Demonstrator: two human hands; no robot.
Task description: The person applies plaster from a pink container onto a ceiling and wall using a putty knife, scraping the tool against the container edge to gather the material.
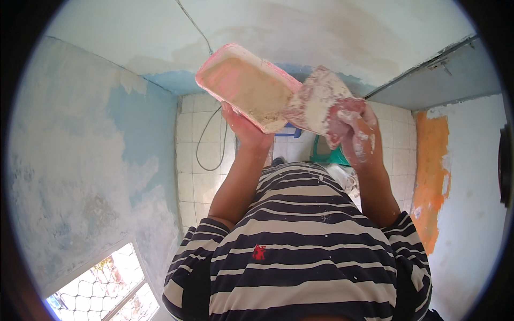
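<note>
My left hand point(247, 127) grips a pink rectangular tub point(293, 81) from beneath its near side, with the tub tilted in front of me. Beige-white filler paste point(235, 80) coats its inside, with lumps gathered at the near right corner. My right hand point(360, 131) is smeared with white paste and closed round a wide reddish putty knife point(321, 96). Paste covers much of the knife's face, and its left edge meets the right end of the tub. The fingers of my left hand under the tub are partly hidden.
A patchy white and blue wall point(96, 160) rises on the left, with a grilled window point(107, 286) below. Ahead is another patched wall point(342, 32). A grey door point(455, 77) and an orange strip point(431, 176) are on the right. A cable point(198, 144), a green object point(329, 155) and a blue object point(289, 131) are near the tiled floor point(187, 184).
</note>
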